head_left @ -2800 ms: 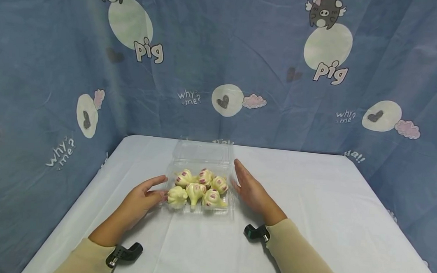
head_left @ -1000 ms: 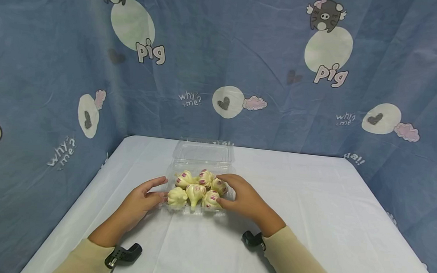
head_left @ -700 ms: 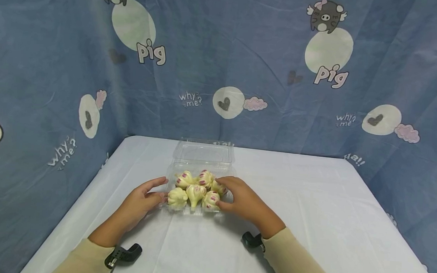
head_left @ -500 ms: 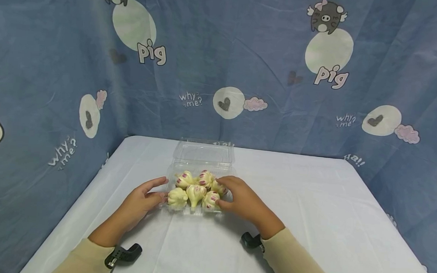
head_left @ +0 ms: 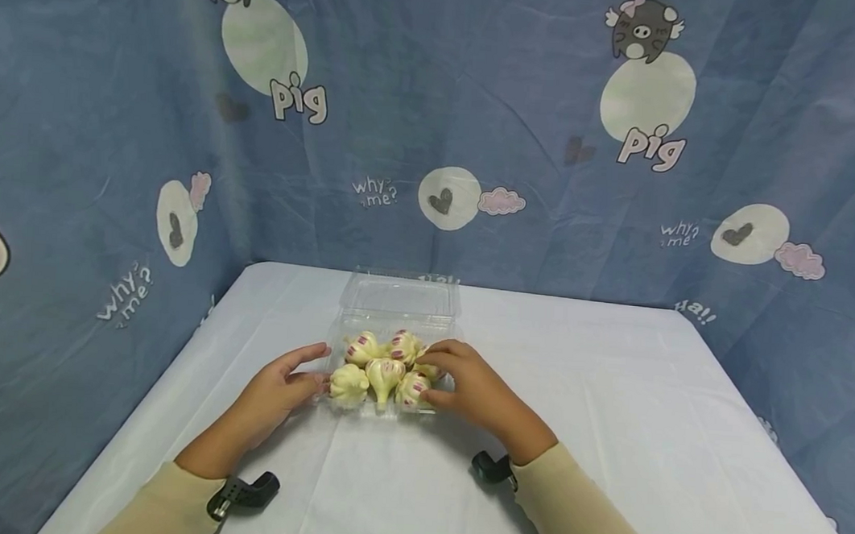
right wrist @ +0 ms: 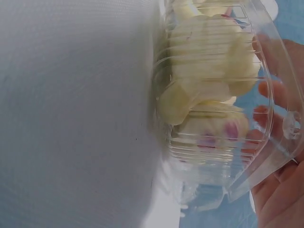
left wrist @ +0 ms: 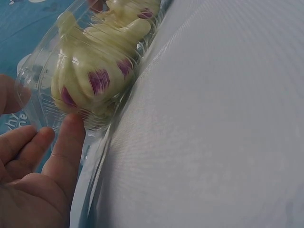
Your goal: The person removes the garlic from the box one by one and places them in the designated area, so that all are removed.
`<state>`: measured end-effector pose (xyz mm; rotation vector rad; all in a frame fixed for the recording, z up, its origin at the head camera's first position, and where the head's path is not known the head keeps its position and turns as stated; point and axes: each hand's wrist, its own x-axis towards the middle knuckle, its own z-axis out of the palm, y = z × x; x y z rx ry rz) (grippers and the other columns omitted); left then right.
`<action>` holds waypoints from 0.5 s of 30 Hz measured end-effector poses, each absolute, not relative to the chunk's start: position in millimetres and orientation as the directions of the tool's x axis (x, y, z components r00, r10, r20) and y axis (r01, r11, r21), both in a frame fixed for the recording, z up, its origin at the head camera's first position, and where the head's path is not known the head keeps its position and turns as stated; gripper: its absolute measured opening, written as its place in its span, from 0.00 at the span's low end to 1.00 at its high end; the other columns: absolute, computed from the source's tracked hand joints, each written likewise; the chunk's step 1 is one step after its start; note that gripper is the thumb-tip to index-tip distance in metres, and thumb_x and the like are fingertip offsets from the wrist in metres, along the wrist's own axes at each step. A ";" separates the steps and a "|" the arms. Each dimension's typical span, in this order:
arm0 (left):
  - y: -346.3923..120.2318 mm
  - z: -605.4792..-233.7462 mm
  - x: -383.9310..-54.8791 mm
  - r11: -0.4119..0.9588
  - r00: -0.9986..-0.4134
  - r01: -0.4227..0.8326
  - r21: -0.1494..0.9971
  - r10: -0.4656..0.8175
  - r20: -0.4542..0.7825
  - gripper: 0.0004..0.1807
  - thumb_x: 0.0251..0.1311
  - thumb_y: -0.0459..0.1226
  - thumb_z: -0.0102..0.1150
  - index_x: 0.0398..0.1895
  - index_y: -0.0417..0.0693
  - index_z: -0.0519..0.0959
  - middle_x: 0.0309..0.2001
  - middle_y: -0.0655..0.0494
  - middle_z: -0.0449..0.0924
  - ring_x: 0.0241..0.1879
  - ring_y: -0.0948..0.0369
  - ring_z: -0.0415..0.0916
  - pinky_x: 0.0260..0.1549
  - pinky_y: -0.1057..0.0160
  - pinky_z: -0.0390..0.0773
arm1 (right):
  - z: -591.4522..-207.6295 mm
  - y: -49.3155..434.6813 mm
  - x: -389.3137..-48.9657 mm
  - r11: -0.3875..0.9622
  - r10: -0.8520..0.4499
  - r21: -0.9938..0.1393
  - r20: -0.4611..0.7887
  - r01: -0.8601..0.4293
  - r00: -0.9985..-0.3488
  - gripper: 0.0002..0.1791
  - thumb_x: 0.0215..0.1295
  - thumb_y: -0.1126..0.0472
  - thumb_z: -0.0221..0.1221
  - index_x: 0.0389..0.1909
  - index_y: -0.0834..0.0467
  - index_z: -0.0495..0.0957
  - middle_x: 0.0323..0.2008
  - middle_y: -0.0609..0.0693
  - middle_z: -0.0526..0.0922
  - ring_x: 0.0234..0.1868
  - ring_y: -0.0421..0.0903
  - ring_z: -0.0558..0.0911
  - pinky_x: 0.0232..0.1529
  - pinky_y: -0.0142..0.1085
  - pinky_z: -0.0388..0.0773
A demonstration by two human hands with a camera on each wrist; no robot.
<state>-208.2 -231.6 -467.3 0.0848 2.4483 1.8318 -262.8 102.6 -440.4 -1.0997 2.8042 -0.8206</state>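
Observation:
A clear plastic clamshell box (head_left: 376,412) lies on the table with its lid (head_left: 397,298) folded back. Several garlic bulbs (head_left: 384,375) with purple patches fill its base. My left hand (head_left: 276,388) is at the box's left side, fingers extended; in the left wrist view a fingertip (left wrist: 73,124) touches the clear wall beside a bulb. My right hand (head_left: 475,386) reaches over the right side, fingers bent above the back right bulb, thumb by the front right bulb (head_left: 412,390). Its fingers show behind the clear wall in the right wrist view; whether they grip a bulb is unclear.
White cloth covers the table (head_left: 609,405), which extends well to the right of the box. A blue patterned curtain (head_left: 378,95) hangs behind and along the left side. Dark devices (head_left: 245,495) are strapped to both wrists.
My right hand moved from beside the box, fingers straight, to over the right-hand bulbs with fingers bent. Its fingertips have since edged slightly left. The left hand and box have stayed put.

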 end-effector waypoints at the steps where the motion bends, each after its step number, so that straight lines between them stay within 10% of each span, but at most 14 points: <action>1: -231.4 -467.1 -208.5 0.288 -0.995 -0.004 0.958 0.094 -0.033 0.33 0.75 0.35 0.58 0.80 0.45 0.62 0.80 0.46 0.62 0.61 0.61 0.79 0.51 0.69 0.81 | -439.9 102.8 -262.7 0.611 -0.642 -0.473 0.173 -0.635 -0.747 0.31 0.67 0.46 0.71 0.69 0.49 0.78 0.69 0.48 0.75 0.68 0.48 0.74 0.67 0.47 0.75; 15: -232.0 -467.3 -209.6 0.289 -0.994 -0.004 0.957 0.100 -0.034 0.33 0.74 0.34 0.56 0.81 0.44 0.62 0.80 0.46 0.61 0.63 0.57 0.78 0.51 0.69 0.81 | -438.6 99.3 -264.6 0.593 -0.682 -0.480 0.127 -0.647 -0.720 0.29 0.66 0.46 0.71 0.66 0.48 0.81 0.62 0.42 0.83 0.59 0.44 0.77 0.61 0.44 0.75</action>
